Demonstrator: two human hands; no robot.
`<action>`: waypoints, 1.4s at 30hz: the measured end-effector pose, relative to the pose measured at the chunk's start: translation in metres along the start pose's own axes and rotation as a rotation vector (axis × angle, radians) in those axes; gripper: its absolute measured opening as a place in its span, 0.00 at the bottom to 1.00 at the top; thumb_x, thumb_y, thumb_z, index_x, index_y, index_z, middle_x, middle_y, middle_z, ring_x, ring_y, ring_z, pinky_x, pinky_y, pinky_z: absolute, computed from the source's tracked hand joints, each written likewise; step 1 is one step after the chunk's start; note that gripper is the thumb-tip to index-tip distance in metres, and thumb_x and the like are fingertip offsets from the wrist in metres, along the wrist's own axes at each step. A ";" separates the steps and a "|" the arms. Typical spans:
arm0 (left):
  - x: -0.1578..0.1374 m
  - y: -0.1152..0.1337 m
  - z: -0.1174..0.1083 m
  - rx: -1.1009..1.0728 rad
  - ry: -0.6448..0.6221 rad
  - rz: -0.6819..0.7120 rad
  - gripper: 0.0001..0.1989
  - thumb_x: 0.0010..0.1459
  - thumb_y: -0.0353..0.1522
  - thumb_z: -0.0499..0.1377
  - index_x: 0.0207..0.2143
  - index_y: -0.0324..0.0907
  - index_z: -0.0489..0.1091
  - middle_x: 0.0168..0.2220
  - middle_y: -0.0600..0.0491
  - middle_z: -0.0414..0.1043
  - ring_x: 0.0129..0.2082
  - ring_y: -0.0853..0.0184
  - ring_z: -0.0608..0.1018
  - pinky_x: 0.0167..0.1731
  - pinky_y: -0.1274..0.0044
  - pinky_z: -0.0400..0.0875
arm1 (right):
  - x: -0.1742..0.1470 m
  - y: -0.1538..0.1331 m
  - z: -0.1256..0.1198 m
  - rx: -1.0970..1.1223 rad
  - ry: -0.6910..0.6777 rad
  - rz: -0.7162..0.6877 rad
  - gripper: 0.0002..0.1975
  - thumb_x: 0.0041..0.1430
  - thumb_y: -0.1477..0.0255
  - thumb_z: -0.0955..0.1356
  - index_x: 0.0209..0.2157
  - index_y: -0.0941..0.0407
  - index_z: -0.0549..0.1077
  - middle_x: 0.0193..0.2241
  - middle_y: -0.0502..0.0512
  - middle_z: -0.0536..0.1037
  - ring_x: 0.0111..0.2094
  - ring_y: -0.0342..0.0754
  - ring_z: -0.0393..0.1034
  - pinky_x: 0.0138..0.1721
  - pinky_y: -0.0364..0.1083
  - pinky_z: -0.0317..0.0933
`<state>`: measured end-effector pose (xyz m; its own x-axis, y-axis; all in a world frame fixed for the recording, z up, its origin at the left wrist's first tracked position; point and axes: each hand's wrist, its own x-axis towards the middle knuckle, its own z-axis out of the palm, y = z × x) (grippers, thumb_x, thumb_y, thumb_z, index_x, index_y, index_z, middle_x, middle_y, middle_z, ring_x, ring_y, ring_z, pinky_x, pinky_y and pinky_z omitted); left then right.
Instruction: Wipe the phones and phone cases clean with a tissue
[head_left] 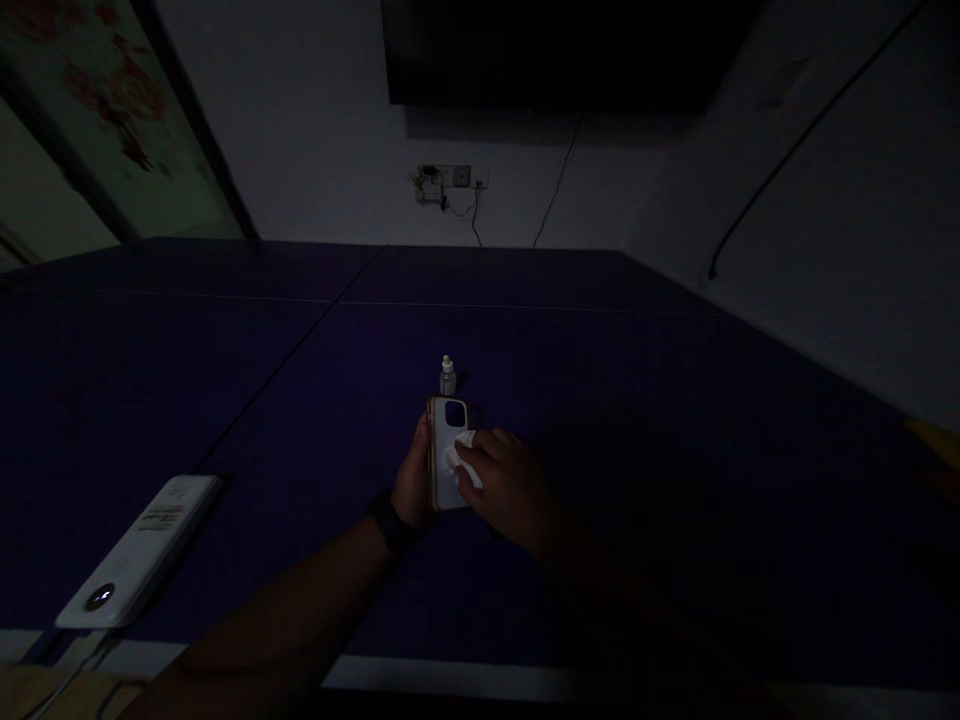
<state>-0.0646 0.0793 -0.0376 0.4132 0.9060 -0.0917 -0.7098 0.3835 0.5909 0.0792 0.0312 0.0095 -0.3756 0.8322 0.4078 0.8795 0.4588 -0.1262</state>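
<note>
Phone (441,440): in the left hand, over the table's (300,430) near half; whether it also rests on it, I cannot tell. A slackened hold could drop it.
Left hand (412,480): clamped along the phone's left side; 1 hand bears it, so slipping is the main risk.
Right hand (506,485): pinching a white tissue (453,457) against the phone's back; pressing hard could shove it loose.
Bottle (448,380): upright, just beyond the phone's top towards the table's far edge; a forward jolt could topple it.

Head cam above tbl (637,400), faces fwd/down; phone (441,445) nr, wall (315,150) beyond.
</note>
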 end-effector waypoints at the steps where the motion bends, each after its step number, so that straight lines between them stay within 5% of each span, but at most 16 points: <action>1: 0.000 0.000 -0.001 -0.005 0.011 -0.012 0.25 0.63 0.48 0.60 0.56 0.44 0.70 0.47 0.49 0.78 0.48 0.59 0.79 0.53 0.69 0.69 | 0.000 -0.001 0.001 0.020 0.000 -0.029 0.16 0.65 0.73 0.68 0.53 0.58 0.76 0.43 0.59 0.78 0.43 0.54 0.68 0.46 0.52 0.62; 9: -0.001 -0.001 0.007 0.004 -0.013 0.077 0.24 0.61 0.46 0.63 0.54 0.44 0.71 0.51 0.49 0.77 0.53 0.57 0.77 0.58 0.68 0.67 | 0.002 0.006 0.001 -0.051 0.008 0.111 0.17 0.66 0.72 0.67 0.54 0.58 0.75 0.42 0.61 0.77 0.43 0.55 0.68 0.44 0.54 0.62; 17: 0.001 0.002 0.003 -0.048 0.049 -0.021 0.23 0.63 0.46 0.61 0.53 0.40 0.73 0.39 0.50 0.80 0.38 0.63 0.80 0.45 0.72 0.72 | -0.001 0.002 0.004 0.028 0.010 -0.048 0.19 0.65 0.73 0.68 0.56 0.55 0.74 0.43 0.58 0.77 0.43 0.54 0.68 0.44 0.53 0.61; 24: -0.005 0.002 0.016 -0.031 -0.031 0.055 0.24 0.62 0.45 0.62 0.55 0.42 0.71 0.51 0.48 0.78 0.51 0.59 0.78 0.57 0.68 0.68 | 0.002 0.006 -0.001 -0.050 0.064 0.145 0.16 0.64 0.72 0.68 0.53 0.56 0.77 0.41 0.59 0.78 0.42 0.55 0.69 0.42 0.53 0.59; 28: -0.003 0.002 0.012 -0.036 0.009 0.034 0.24 0.64 0.44 0.61 0.58 0.43 0.70 0.49 0.49 0.78 0.50 0.59 0.79 0.55 0.70 0.68 | 0.001 0.004 0.000 -0.007 0.070 0.085 0.12 0.63 0.73 0.68 0.47 0.55 0.79 0.38 0.58 0.78 0.41 0.54 0.68 0.43 0.53 0.60; 32: 0.000 0.002 0.006 -0.063 0.025 -0.025 0.23 0.65 0.45 0.58 0.57 0.41 0.70 0.43 0.48 0.80 0.42 0.61 0.81 0.52 0.70 0.71 | -0.001 0.000 0.003 0.046 0.057 -0.041 0.16 0.64 0.74 0.68 0.53 0.56 0.76 0.41 0.58 0.78 0.41 0.53 0.68 0.43 0.52 0.61; 38: -0.003 0.001 0.010 -0.033 -0.010 0.035 0.23 0.64 0.43 0.60 0.58 0.43 0.69 0.52 0.47 0.77 0.52 0.58 0.78 0.57 0.69 0.68 | 0.002 0.006 -0.001 -0.037 0.082 0.139 0.16 0.64 0.73 0.68 0.52 0.56 0.78 0.40 0.59 0.78 0.42 0.55 0.67 0.41 0.53 0.59; 42: -0.003 0.001 0.011 -0.053 0.006 0.042 0.23 0.64 0.43 0.61 0.58 0.44 0.69 0.50 0.49 0.78 0.51 0.60 0.79 0.55 0.71 0.69 | 0.001 0.007 -0.001 0.000 0.051 0.067 0.12 0.62 0.72 0.69 0.47 0.54 0.80 0.38 0.57 0.78 0.41 0.54 0.67 0.42 0.53 0.59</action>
<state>-0.0605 0.0748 -0.0274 0.3793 0.9224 -0.0724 -0.7557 0.3540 0.5510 0.0851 0.0345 0.0099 -0.3003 0.8443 0.4437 0.9023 0.4023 -0.1549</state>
